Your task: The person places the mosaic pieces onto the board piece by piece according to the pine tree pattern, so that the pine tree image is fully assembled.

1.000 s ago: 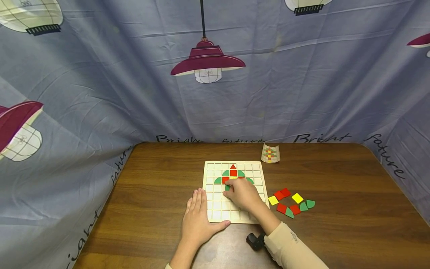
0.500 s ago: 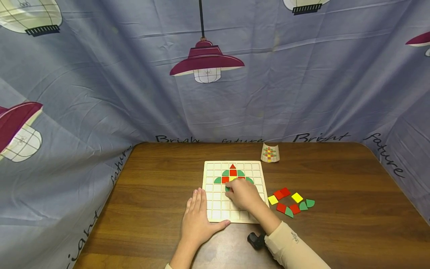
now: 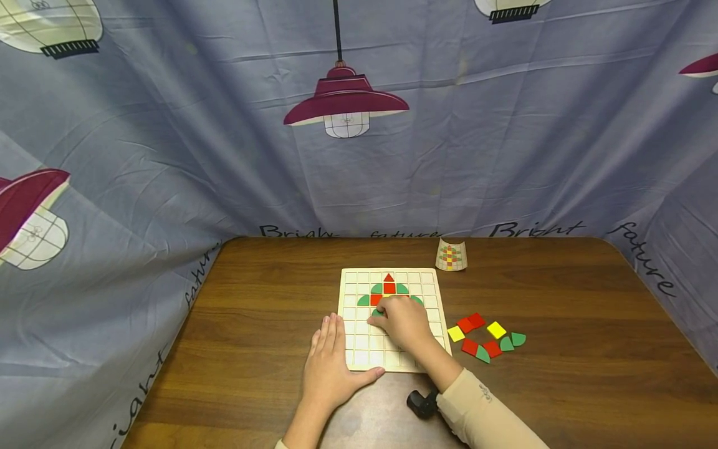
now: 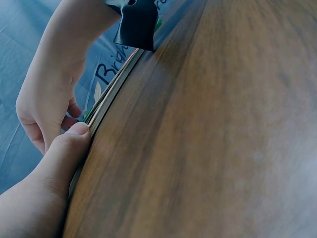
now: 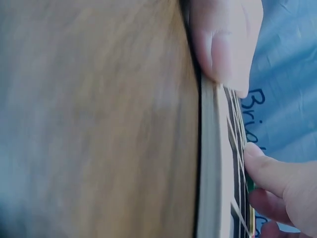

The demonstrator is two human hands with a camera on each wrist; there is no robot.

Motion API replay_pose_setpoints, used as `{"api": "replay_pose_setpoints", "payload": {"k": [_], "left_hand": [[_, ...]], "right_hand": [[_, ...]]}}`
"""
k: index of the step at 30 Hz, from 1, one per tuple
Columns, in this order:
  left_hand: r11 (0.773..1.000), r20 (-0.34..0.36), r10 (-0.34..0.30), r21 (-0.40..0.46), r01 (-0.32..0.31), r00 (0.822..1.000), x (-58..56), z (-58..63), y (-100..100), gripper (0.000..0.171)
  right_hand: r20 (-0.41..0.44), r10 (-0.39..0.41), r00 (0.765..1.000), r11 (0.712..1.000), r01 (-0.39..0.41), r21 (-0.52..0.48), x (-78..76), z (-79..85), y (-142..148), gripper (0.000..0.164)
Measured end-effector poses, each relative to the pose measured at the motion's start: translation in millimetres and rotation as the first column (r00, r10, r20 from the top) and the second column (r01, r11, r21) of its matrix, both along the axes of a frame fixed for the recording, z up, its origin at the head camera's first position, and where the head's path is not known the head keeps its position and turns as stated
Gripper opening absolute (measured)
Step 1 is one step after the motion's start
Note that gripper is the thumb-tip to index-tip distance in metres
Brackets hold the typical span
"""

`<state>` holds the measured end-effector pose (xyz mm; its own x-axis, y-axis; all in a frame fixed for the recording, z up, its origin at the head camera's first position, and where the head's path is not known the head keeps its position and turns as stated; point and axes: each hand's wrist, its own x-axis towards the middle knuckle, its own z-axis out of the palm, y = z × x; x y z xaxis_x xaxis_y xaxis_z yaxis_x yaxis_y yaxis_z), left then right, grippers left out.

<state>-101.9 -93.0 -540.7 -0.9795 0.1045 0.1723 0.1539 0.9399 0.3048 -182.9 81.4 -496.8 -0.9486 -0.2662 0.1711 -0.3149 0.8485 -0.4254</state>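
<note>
The gridded board (image 3: 361,344) holds 1 red triangle (image 3: 389,278). The right hand (image 3: 405,321) pinches 1 green piece (image 3: 376,312); the straight-fingered left hand (image 3: 328,377) touches the board.

Black script lettering (image 3: 537,230) is running along the foot of the blue-grey curtain (image 3: 359,187): "Bright" and "fature" are recurring around its back and sides, some words partly cut off. The beige right sleeve (image 3: 488,415) is bearing a dark mark (image 3: 485,392), too small to read.
</note>
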Motion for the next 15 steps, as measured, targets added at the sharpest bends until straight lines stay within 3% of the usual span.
{"api": "replay_pose_setpoints", "payload": {"k": [9, 15], "left_hand": [[1.0, -0.01, 0.003, -0.005, -0.003, 1.0, -0.2, -1.2, 0.2, 0.131], [1.0, 0.001, 0.001, 0.0, -0.001, 1.0, 0.0, -0.9, 0.6, 0.131]], "right_hand": [[0.022, -0.025, 0.999, 0.998, 0.027, -0.065, -1.9, -3.0, -0.8, 0.037], [0.075, -0.023, 0.997, 0.996, 0.029, -0.087, 1.0, -3.6, 2.0, 0.017]]}}
